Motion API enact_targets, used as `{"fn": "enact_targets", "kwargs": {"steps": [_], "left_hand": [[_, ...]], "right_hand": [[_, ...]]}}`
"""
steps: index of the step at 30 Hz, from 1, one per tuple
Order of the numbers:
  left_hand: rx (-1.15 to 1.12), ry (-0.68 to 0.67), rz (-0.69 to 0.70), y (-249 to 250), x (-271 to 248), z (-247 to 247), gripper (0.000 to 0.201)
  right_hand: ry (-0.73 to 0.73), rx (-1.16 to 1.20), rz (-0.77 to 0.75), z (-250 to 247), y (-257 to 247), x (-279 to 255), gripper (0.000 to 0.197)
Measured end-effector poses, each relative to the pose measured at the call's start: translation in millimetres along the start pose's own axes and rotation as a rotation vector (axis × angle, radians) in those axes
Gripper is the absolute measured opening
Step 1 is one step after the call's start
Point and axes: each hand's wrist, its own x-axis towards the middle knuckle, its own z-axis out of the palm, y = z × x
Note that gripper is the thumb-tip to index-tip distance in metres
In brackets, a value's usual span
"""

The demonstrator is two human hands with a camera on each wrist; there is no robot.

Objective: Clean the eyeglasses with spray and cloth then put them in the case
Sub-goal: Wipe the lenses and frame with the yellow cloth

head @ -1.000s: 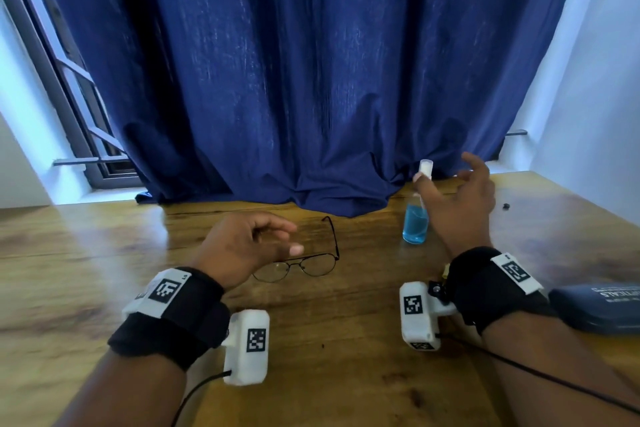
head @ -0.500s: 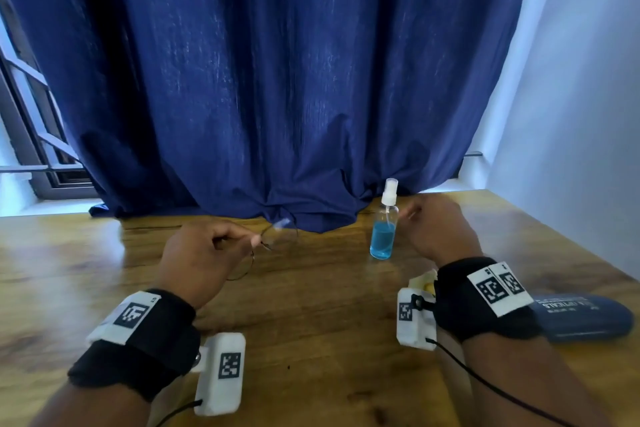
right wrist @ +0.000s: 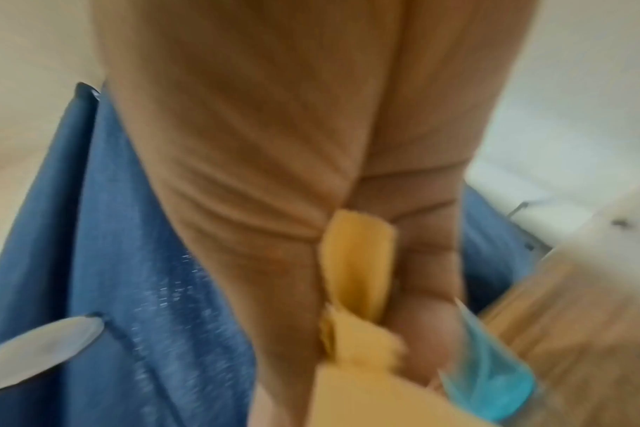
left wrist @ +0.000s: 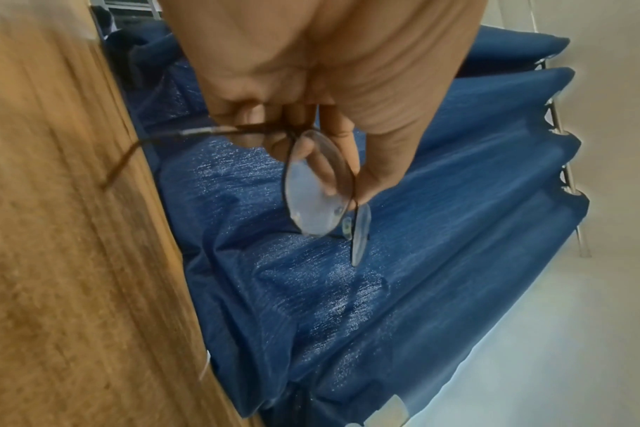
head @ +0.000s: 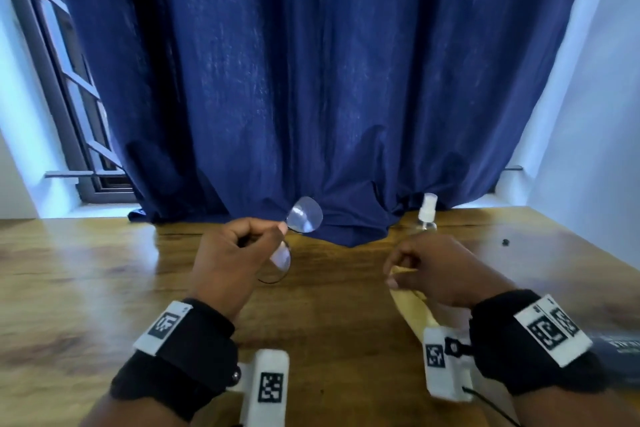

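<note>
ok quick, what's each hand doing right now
Left hand: closed on the eyeglasses, lifted off the table.
Right hand: closed on the yellow cloth.

Cool daylight spills in around the curtain [head: 311,80] from both sides, leaving a pale sheen on the tabletop [head: 86,253]. The right wrist view is heavily smeared; the left blurs toward its bent edges.

home room | blue curtain [head: 311,80] | barred window [head: 69,97] | wooden table [head: 329,340]

Head view looks down; wrist views close, sharing curtain [head: 311,80].
</note>
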Motion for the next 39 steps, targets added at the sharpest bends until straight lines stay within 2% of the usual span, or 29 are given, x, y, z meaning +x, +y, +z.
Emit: {"fn": "enact_targets", "kwargs": {"steps": [2,4,6,10,16,21,24,27,29,33,37,39], "left_hand": [[0.011,-0.02,0.012,-0.8,0.3,-0.2,0.014],[0.045,-0.026,0.038,-0.9,0.0,0.4,0.012],[0.071,-0.019,0.06,0.0,-1.5,1.4,0.008],[0.107,-0.072,0.062,0.4,-5.8,6.6,0.006],[0.137,-0.146,0.093,2.5,-12.0,11.9,0.007],[0.286,-0.271,0.197,8.4,-12.5,6.5,0.01],[0.286,-0.332,0.206,13.7,-14.6,8.9,0.008],[0.186,-0.282,0.193,15.0,-15.3,9.4,0.006],[0.161,-0.232,0.188,14.8,-13.8,7.5,0.007],[0.125,-0.216,0.156,13.7,-11.8,6.7,0.008],[0.153,-0.237,0.168,11.5,-12.5,11.3,0.007],[0.159,-0.248,0.18,10.3,-13.3,13.7,0.006]], "right_hand": [[0.165,0.208,-0.09,10.0,-17.7,1.8,0.012],[0.26,0.539,-0.082,16.4,-30.6,2.8,0.008],[0.29,0.828,-0.099,19.8,-40.7,0.6,0.012],[0.278,1.077,-0.146,27.1,-48.7,-1.7,0.035],[0.24,1.188,-0.066,35.3,-45.4,-1.5,0.027],[0.294,1.328,-0.098,35.9,-46.0,1.2,0.033],[0.241,1.432,-0.143,36.1,-46.9,1.1,0.029],[0.173,1.53,-0.163,32.5,-44.2,2.5,0.036],[0.216,1.568,-0.133,28.4,-40.9,4.9,0.038],[0.371,1.447,-0.033,23.3,-37.7,6.4,0.024],[0.344,1.235,-0.136,15.6,-46.8,-3.8,0.02],[0.403,1.138,-0.18,12.9,-50.2,-8.2,0.02]]}}
